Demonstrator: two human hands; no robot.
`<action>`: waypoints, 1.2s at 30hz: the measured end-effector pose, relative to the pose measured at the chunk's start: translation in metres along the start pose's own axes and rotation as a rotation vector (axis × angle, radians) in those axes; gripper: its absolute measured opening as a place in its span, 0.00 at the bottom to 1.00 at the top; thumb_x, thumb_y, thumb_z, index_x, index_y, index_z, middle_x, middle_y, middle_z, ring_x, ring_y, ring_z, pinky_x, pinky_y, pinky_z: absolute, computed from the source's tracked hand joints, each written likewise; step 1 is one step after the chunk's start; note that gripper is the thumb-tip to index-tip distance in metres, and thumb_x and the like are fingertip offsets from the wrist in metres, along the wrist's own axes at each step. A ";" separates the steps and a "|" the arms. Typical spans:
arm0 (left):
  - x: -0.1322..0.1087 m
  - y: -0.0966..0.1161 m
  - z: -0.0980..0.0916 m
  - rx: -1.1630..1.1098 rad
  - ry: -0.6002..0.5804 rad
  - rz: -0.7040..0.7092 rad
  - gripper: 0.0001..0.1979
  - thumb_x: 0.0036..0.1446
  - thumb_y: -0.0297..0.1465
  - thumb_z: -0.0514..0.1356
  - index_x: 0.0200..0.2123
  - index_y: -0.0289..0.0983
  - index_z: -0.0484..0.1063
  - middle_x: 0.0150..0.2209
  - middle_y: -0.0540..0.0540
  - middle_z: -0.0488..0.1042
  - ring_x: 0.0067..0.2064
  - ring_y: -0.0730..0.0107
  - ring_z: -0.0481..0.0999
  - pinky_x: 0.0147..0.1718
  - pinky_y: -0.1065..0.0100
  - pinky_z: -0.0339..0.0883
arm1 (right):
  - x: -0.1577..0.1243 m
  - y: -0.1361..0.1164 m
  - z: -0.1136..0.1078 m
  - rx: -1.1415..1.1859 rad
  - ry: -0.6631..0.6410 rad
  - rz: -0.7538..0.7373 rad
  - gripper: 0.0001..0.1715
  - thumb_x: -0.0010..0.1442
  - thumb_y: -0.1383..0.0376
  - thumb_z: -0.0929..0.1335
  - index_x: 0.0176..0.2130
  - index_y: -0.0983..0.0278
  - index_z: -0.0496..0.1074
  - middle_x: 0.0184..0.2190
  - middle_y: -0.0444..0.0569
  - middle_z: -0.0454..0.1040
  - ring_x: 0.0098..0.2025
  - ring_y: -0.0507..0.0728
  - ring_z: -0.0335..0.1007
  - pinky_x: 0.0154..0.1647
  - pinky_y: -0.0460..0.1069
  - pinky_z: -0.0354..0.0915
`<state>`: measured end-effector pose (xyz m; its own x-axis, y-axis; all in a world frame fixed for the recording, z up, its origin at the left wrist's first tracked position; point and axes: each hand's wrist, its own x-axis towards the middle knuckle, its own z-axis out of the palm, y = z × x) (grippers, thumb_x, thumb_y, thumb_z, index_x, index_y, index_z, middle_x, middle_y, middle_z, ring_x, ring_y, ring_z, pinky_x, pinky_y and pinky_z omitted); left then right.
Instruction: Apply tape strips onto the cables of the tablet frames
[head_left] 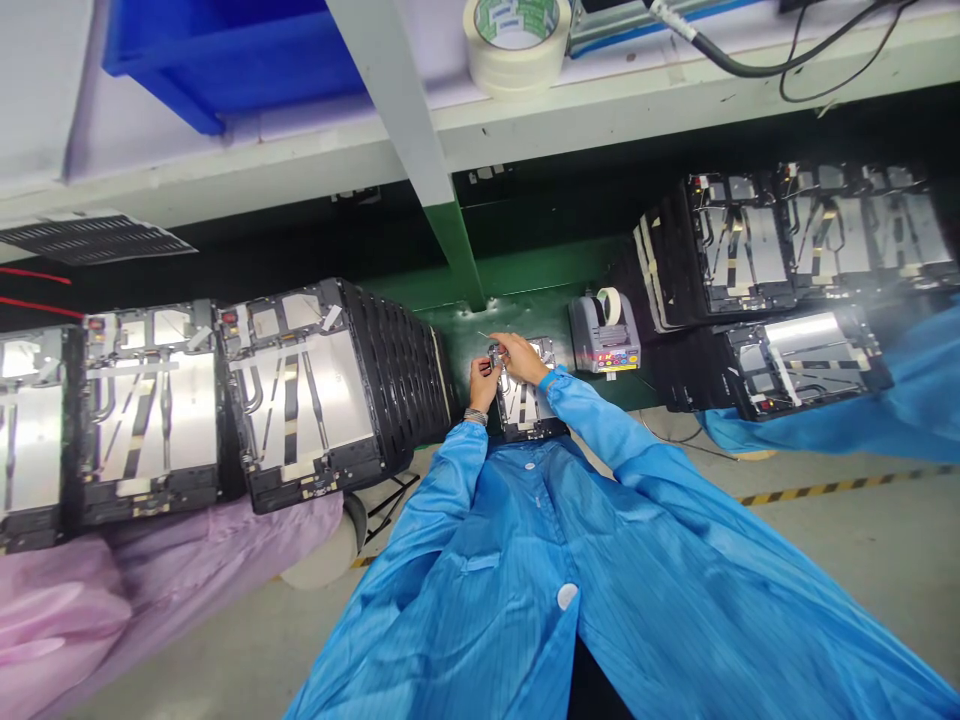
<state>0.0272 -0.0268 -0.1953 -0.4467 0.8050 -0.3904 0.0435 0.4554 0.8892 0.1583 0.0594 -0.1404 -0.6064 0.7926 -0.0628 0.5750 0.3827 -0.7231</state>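
Observation:
An opened tablet-like device (527, 400), with a silver plate and dark ribbon cables, lies on the green bench close to my body. My left hand (482, 386) is at its upper left corner, thumb and fingers closed together; whatever they pinch is too small to make out. Just above and to the right, my right hand (523, 360) reaches over the device's top edge with its fingers pinched. A thin pale sliver (484, 335) sticks out past the right fingertips, and its kind is unclear. Both hands nearly meet at that corner.
A grey tape dispenser (606, 335) stands right of the device. Tall stacks of similar devices (315, 390) rise at left, more stacks (739, 250) at right. Overhead, a shelf (300, 160) carries a blue bin (240, 60) and a tape roll (517, 60). Co-workers' sleeves (225, 560) show at both sides.

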 end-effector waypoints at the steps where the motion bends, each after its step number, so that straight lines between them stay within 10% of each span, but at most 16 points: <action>1: 0.001 -0.001 0.000 -0.009 -0.005 -0.010 0.15 0.59 0.34 0.69 0.46 0.39 0.71 0.48 0.43 0.77 0.48 0.66 0.78 0.55 0.59 0.71 | 0.000 0.001 0.000 0.002 -0.014 -0.005 0.43 0.54 0.80 0.64 0.67 0.63 0.68 0.44 0.52 0.76 0.49 0.62 0.68 0.56 0.56 0.65; 17: 0.005 0.012 -0.008 0.030 -0.036 -0.001 0.14 0.54 0.30 0.71 0.41 0.40 0.70 0.46 0.46 0.76 0.42 0.68 0.77 0.49 0.63 0.72 | -0.019 0.000 0.005 0.139 0.126 0.137 0.39 0.54 0.79 0.64 0.64 0.64 0.69 0.42 0.52 0.76 0.48 0.62 0.69 0.55 0.56 0.66; 22: 0.005 0.015 -0.011 0.051 -0.038 -0.020 0.17 0.53 0.33 0.73 0.41 0.40 0.70 0.47 0.45 0.76 0.44 0.67 0.77 0.50 0.62 0.72 | -0.038 -0.017 0.009 0.703 0.351 0.370 0.28 0.56 0.69 0.68 0.57 0.62 0.72 0.37 0.47 0.77 0.38 0.57 0.70 0.45 0.53 0.69; 27: 0.002 0.015 -0.013 0.082 -0.042 0.010 0.17 0.55 0.33 0.72 0.45 0.41 0.71 0.51 0.44 0.75 0.50 0.64 0.78 0.54 0.59 0.71 | -0.065 -0.035 0.025 1.457 0.296 0.669 0.23 0.52 0.67 0.72 0.49 0.63 0.75 0.31 0.45 0.78 0.29 0.53 0.70 0.30 0.47 0.64; 36: -0.002 0.021 -0.017 0.191 -0.031 0.215 0.21 0.55 0.28 0.69 0.51 0.43 0.70 0.58 0.42 0.66 0.61 0.62 0.69 0.60 0.62 0.66 | -0.066 -0.036 0.036 1.654 0.270 0.679 0.18 0.55 0.71 0.71 0.47 0.65 0.75 0.30 0.46 0.79 0.29 0.53 0.72 0.30 0.47 0.66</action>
<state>0.0145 -0.0253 -0.1714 -0.3819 0.9007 -0.2069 0.3029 0.3335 0.8927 0.1574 -0.0241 -0.1351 -0.3309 0.7041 -0.6283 -0.5267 -0.6903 -0.4961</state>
